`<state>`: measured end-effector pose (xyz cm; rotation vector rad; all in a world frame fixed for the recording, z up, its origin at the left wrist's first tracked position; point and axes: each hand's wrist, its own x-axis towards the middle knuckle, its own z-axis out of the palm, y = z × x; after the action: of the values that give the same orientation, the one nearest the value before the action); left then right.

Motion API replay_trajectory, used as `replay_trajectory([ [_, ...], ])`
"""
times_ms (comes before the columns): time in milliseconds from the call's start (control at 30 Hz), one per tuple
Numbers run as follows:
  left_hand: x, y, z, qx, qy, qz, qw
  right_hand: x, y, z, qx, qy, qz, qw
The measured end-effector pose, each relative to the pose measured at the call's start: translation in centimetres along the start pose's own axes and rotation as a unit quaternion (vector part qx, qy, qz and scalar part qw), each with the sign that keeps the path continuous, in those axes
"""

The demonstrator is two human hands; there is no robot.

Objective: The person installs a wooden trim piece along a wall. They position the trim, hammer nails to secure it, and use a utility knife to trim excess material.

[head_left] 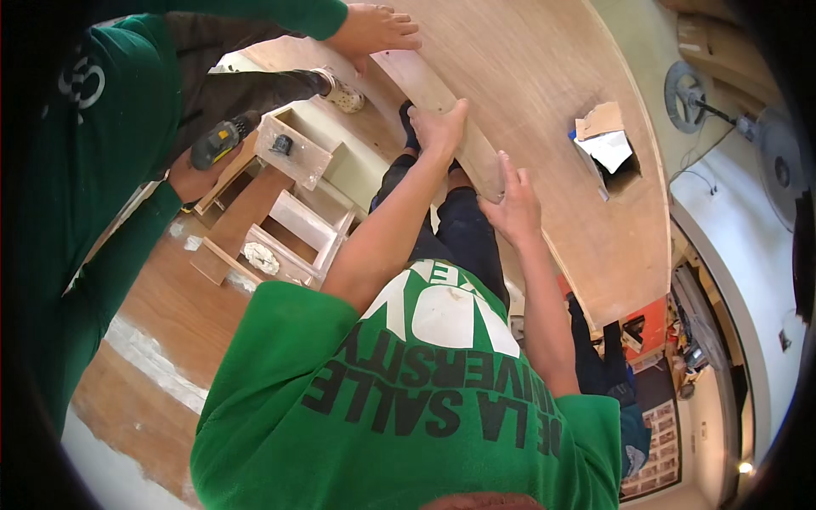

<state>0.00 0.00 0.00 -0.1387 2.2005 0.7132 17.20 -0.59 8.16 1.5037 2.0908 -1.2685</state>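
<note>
A pale wooden plank (425,82) runs slantwise along the near edge of a large plywood panel (510,68). My left hand (439,129) grips the plank near its middle, with some fingers hidden behind it. At the plank's near end, my right hand (514,204) holds it between thumb and fingers. A co-worker's hand (374,32) lies at the far end of the plank. Their other hand (197,177) holds a yellow and black cordless drill (223,143), apart from the plank.
Open wooden box frames (297,229) stand at the left, one with a small dark object (282,144) on top. On the panel sits a carton (605,149) with torn flaps. A fan (688,95) stands at the far right. Another person (616,382) is at the lower right.
</note>
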Motion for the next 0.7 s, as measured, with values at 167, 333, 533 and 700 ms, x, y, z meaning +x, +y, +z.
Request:
replay_trajectory([
  [167,0.6,1.1,2.3,-0.056,0.026,0.006,0.998,0.9,-0.5,-3.4,-0.041,0.041,-0.035,0.998],
  [333,1.1,-1.3,3.7,-0.069,0.037,0.001,0.997,2.2,3.6,0.6,0.003,0.052,-0.054,0.997],
  [533,1.5,-2.0,4.9,-0.098,0.033,-0.009,0.995,4.1,5.9,2.4,0.021,0.069,-0.069,0.995],
  [700,1.7,-2.1,4.8,-0.101,0.034,0.011,0.994,4.5,6.2,2.2,0.026,0.05,-0.066,0.996],
])
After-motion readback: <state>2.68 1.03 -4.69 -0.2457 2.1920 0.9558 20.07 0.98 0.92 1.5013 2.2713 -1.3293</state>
